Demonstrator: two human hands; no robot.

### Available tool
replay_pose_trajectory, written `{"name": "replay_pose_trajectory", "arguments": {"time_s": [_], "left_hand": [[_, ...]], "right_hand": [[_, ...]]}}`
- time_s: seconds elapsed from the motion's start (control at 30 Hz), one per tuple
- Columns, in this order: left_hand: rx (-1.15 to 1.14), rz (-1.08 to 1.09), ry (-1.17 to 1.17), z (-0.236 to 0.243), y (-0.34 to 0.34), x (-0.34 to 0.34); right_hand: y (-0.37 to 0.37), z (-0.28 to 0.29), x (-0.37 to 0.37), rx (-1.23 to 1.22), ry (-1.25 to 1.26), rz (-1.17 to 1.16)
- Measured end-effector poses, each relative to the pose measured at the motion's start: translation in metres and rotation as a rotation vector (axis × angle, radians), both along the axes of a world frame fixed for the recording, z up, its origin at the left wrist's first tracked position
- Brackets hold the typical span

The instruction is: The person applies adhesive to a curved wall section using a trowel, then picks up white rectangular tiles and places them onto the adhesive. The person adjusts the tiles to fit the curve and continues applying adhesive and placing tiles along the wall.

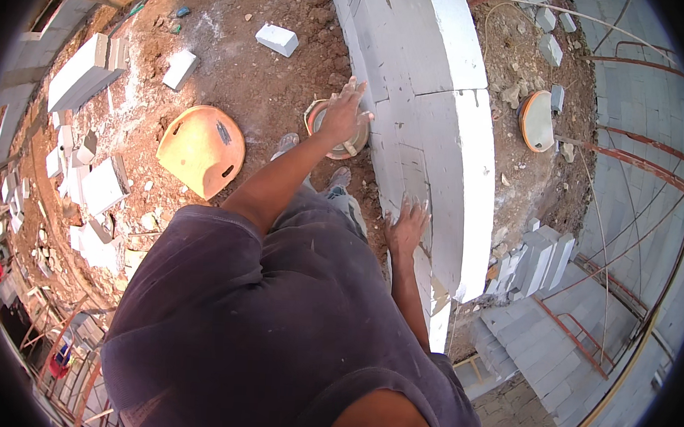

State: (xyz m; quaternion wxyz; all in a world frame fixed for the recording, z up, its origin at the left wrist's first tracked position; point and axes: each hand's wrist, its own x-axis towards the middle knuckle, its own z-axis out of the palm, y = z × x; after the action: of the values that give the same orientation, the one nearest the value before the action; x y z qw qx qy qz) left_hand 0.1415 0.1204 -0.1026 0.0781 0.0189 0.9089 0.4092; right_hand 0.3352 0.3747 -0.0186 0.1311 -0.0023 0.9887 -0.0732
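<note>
A wall of pale grey blocks (407,147) rises in front of me and curves across the fisheye picture. My left hand (342,118) is stretched out with its fingers spread, holding nothing. Below it stands a round orange-rimmed bucket (356,148), partly hidden by that hand; its contents I cannot make out. My right hand (408,228) lies against or very close to the near face of the wall, its fingers apart and nothing in them. Whitish dust marks the fingers of both hands.
An orange curved board with slots (198,150) lies on the reddish dirt to my left. Loose white blocks (277,40) and a stack of blocks (86,72) are scattered there. Beyond the wall are a round orange-edged container (537,122), more blocks (537,258) and rusty scaffold poles (631,157).
</note>
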Motion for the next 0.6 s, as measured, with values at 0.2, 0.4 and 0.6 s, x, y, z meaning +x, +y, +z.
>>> {"name": "replay_pose_trajectory", "arguments": {"time_s": [0.2,0.4,0.6], "left_hand": [[-0.445,-0.018,-1.388,-0.171,-0.295,0.331],[-0.222,0.375,-1.116,-0.156,-0.32,0.371],[0.123,0.34,-0.799,-0.191,-0.166,0.325]], "right_hand": [[0.034,-0.185,0.057,-0.238,-1.044,-0.223],[-0.011,-0.349,-0.015,-0.256,-0.932,-0.223],[-0.109,-0.492,-0.153,-0.487,-0.756,-0.281]]}}
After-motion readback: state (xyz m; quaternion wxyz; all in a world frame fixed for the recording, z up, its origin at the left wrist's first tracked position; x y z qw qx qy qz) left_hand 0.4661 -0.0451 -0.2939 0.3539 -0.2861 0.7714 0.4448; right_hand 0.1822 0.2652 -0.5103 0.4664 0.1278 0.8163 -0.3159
